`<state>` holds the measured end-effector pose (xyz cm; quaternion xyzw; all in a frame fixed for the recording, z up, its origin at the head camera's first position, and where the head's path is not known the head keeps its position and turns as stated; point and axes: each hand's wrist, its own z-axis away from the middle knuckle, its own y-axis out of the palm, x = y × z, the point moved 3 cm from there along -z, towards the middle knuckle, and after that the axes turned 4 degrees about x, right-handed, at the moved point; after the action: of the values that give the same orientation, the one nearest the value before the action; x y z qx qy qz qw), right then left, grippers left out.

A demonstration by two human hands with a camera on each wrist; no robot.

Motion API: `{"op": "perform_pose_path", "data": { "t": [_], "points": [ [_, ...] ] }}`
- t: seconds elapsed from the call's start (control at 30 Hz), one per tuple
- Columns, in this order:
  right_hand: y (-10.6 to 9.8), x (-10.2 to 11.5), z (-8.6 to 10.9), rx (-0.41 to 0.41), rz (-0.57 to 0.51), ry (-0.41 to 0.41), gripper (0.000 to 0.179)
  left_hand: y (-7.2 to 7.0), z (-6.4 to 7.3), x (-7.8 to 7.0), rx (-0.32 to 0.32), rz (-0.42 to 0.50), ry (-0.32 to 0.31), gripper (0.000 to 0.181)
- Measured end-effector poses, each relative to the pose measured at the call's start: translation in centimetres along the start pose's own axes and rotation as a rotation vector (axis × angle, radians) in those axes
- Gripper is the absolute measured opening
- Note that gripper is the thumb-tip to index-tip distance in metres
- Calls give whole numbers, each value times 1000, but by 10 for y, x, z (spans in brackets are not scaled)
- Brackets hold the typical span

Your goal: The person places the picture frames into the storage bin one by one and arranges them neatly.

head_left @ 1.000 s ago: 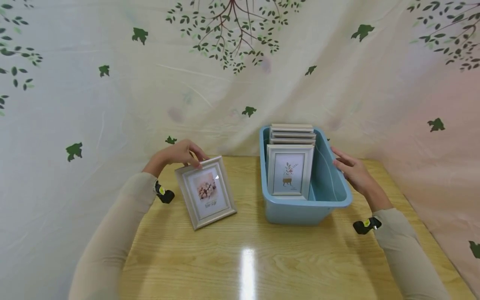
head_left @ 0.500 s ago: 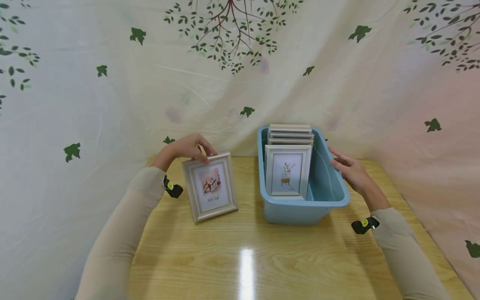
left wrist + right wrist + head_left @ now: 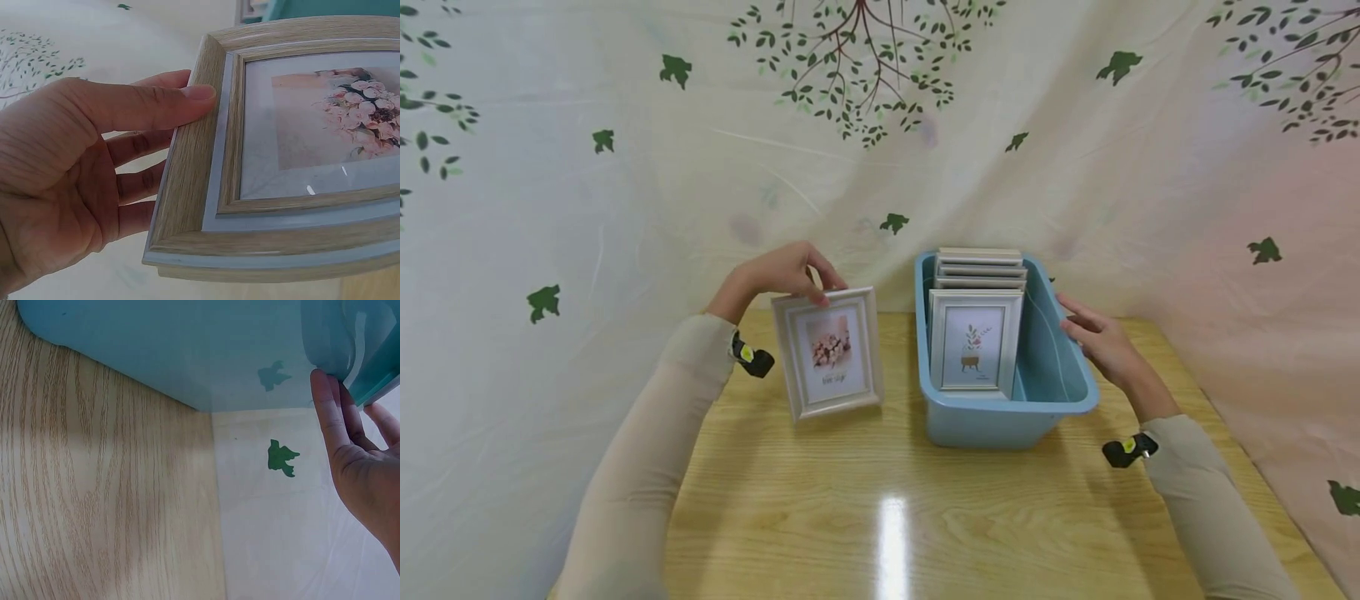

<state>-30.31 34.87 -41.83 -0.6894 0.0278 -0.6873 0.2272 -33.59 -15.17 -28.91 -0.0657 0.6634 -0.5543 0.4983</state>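
My left hand point(image 3: 786, 271) pinches the top edge of a pale wood-grain picture frame point(image 3: 867, 350), thumb in front and fingers behind. The frame stands nearly upright, left of a blue plastic bin point(image 3: 977, 425), and shows a photo of pink flowers point(image 3: 369, 115). In the left wrist view the thumb lies on the frame's border point(image 3: 187, 169). My right hand point(image 3: 1105, 346) rests against the right side of the bin near its rim. Its fingers are extended along the bin wall in the right wrist view point(image 3: 329, 406).
Several picture frames point(image 3: 981, 271) stand in a row inside the bin, along its left side. The front one point(image 3: 973, 342) shows a potted plant print. A pale curtain point(image 3: 820, 192) with leaf patterns hangs behind the wooden table point(image 3: 790, 508).
My left hand has raised the flower picture frame and carried it slightly right, turning it more upright. The right hand and the bin have stayed in place.
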Motion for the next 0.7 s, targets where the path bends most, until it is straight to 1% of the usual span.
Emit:
{"op": "perform_pose_path", "data": {
  "t": [0.23,0.4,0.53,0.7],
  "points": [
    [0,1,-1,10,-5,-15,66,-20,1,-28,-13,-31,24,32],
    [0,0,-1,8,6,-8,67,-35,0,-48,-28,-52,43,31],
    [0,0,-1,4,14,2,67,-44,-1,-63,-28,-73,60,30],
    [0,1,-1,4,22,9,68,-54,-2,-78,-34,-86,58,30]
  ]
}}
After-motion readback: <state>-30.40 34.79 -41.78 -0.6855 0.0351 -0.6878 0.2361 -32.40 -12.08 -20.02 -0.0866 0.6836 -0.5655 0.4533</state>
